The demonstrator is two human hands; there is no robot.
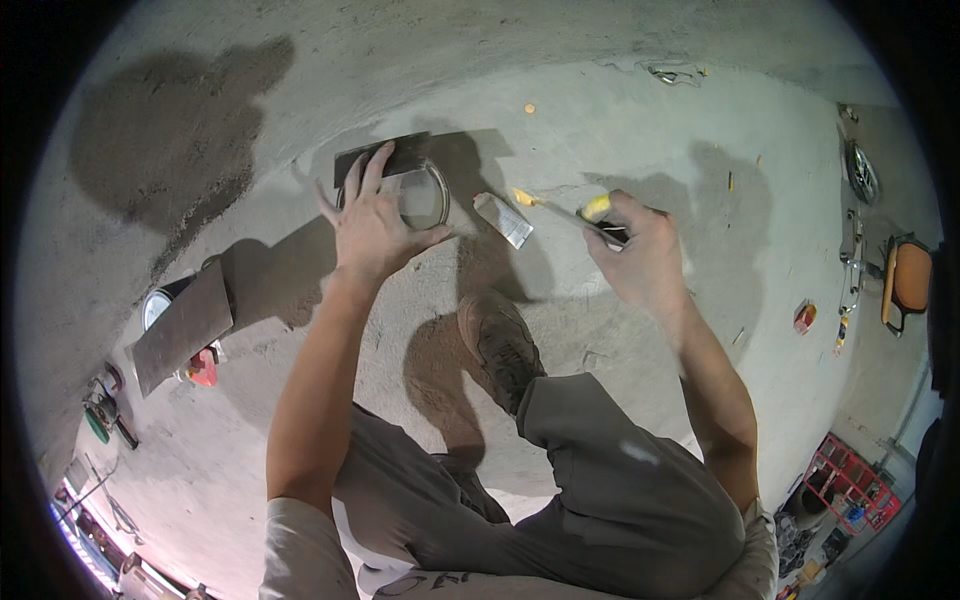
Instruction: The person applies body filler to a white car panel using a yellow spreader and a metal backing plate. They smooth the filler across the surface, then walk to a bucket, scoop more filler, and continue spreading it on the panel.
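Note:
My left hand (372, 225) is spread over a round tin (443, 190) with a metal rim, thumb at its near side, fingers reaching over a dark flat plate (412, 152) at the far side. The tin's inside looks pale and is partly hidden. My right hand (645, 250) is closed round a putty knife (568, 212), its blade pointing left with a yellow paste (524, 197) on the tip. Something yellow (597, 207) shows by that hand's fingers. Between the hands a white and grey squeeze tube (504, 219) lies on the floor.
To the left, a dark sheet (187, 325) leans over a pale-topped tin (155, 308) and a red object (204, 370). A tool with a green disc (97, 425) lies beyond. At right are a small wheel (861, 172), a brown-seated stool (911, 278) and a red crate (845, 480).

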